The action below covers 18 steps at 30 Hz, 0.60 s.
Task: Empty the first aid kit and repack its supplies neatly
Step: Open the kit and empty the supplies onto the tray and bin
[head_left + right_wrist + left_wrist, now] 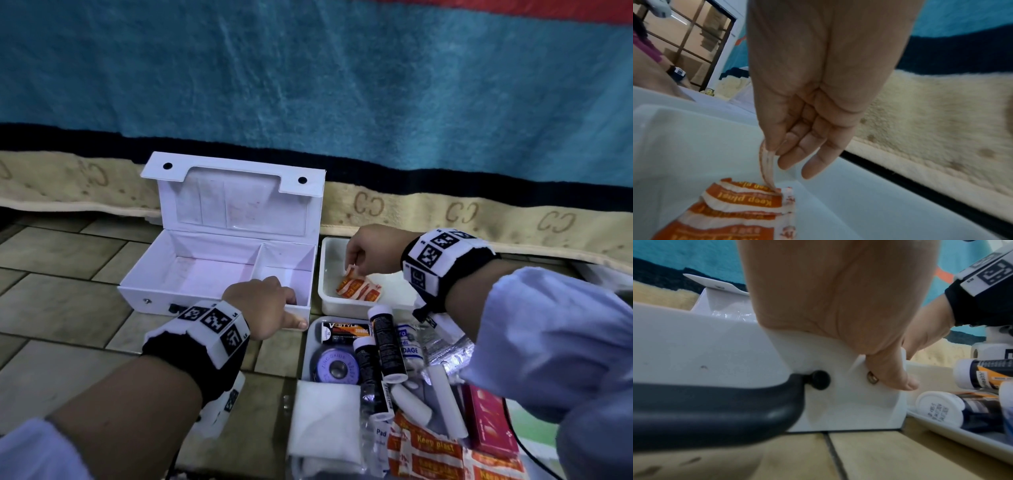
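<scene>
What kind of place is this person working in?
Probably a home, on the floor beside a bed: tan floor tiles under the open first aid kit, and a teal blanket over a beige one hanging alongside.

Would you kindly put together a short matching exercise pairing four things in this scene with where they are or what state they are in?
Things:
1. first aid kit
2. plaster strip
3. left hand
4. purple tape roll

States or places:
A. pinched at one end by the right hand
B. lying in the near tray beside the black tubes
C. lid up, both compartments bare
D. gripping the kit's front corner

Pairs: 1-C, 2-A, 3-D, 4-B
</scene>
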Tool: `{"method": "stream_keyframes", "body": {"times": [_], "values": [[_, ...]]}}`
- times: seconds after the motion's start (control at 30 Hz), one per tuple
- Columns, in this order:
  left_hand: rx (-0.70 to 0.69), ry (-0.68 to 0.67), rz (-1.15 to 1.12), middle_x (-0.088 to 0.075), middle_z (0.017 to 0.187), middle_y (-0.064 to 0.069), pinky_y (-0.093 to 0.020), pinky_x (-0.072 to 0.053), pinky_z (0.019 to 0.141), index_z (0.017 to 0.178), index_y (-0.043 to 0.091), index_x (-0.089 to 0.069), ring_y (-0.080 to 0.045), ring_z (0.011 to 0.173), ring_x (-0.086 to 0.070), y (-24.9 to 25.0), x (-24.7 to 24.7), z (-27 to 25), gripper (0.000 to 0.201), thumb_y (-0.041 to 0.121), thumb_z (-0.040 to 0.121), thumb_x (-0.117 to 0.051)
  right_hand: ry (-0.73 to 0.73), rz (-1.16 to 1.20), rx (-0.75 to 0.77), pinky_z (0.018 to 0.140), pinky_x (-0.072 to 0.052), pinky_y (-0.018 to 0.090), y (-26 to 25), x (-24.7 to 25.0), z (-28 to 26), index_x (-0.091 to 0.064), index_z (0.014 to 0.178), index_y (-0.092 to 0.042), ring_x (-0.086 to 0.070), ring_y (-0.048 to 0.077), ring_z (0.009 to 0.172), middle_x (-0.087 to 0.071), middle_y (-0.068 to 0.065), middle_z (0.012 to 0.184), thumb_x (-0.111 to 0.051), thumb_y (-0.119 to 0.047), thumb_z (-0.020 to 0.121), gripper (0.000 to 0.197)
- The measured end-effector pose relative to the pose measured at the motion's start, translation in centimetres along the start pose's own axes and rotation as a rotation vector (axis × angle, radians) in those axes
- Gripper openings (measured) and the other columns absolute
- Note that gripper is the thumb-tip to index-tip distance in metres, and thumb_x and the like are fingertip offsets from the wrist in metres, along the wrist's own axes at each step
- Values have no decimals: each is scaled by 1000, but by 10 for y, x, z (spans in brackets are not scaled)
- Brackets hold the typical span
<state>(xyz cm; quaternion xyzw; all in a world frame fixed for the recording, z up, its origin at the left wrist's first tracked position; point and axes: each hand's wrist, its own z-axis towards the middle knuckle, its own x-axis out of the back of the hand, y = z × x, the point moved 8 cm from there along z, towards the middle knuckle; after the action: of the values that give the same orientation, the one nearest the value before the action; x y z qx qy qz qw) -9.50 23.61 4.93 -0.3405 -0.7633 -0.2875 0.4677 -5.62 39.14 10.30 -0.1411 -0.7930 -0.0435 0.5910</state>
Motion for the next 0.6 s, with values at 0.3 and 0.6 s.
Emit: {"method": "stream_keyframes", "body": {"times": [0.3, 0.6], "values": [[-4, 14, 22, -45, 133, 2, -37, -39, 93, 128, 35, -47, -21, 120, -48, 0, 1, 1, 52, 65, 85, -44, 219, 96, -52, 64, -44, 22, 20, 23, -34, -71, 86, -13, -58, 13, 76, -63, -4, 79, -71, -22, 81, 11], [8, 9, 37, -45, 134, 3, -35, -40, 93, 127, 37, -47, -21, 121, -48, -1, -1, 6, 52, 66, 84, -45, 468, 459, 104, 58, -42, 10, 19, 26, -209, -72, 80, -29, -60, 0, 66, -67, -17, 73, -74, -12, 78, 18]]}}
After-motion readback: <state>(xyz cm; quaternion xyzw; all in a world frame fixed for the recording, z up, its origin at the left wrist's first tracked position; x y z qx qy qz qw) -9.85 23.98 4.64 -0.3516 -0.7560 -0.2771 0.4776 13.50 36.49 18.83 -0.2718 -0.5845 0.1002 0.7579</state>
